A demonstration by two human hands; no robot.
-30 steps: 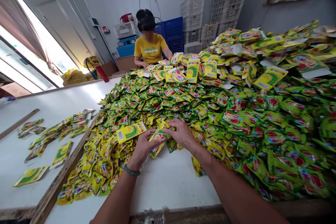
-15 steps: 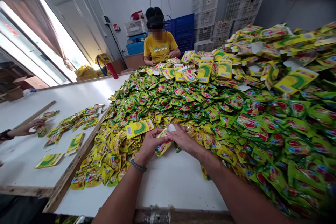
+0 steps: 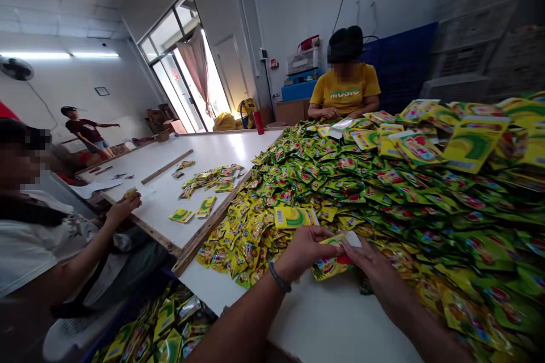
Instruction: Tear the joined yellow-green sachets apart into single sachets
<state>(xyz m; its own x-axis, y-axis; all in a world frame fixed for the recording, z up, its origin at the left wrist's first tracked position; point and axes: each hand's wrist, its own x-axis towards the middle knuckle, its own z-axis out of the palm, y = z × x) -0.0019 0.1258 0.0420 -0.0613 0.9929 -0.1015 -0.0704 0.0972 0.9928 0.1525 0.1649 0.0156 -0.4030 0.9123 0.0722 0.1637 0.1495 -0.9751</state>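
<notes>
Between both hands is a small yellow-green card box [image 3: 326, 268], its white flap raised at the upper right. My left hand [image 3: 305, 250], with a beaded bracelet at the wrist, is closed on the box's left and upper side. My right hand [image 3: 371, 264] grips the box's right end by the flap, its fingers pressed together. A bit of red shows under the right fingers; what it is I cannot make out. Just behind the hands a flat yellow box [image 3: 294, 217] lies on yellow sachets [image 3: 238, 238]. Green sachets [image 3: 315, 167] are heaped beyond and to the right.
Yellow boxes [image 3: 477, 142] are piled on the heap's right. A wooden strip [image 3: 213, 221] edges my white table [image 3: 340, 323]. A co-worker in a yellow shirt [image 3: 344, 88] sits opposite; another person's hand [image 3: 128, 202] holds a packet on the left. Filled boxes fill a crate [image 3: 166, 323] below.
My view has swung left, bringing the left co-worker, a standing person and the lower crate into sight. Both hands still hold the box; the left co-worker's hand has lifted a packet nearer the body.
</notes>
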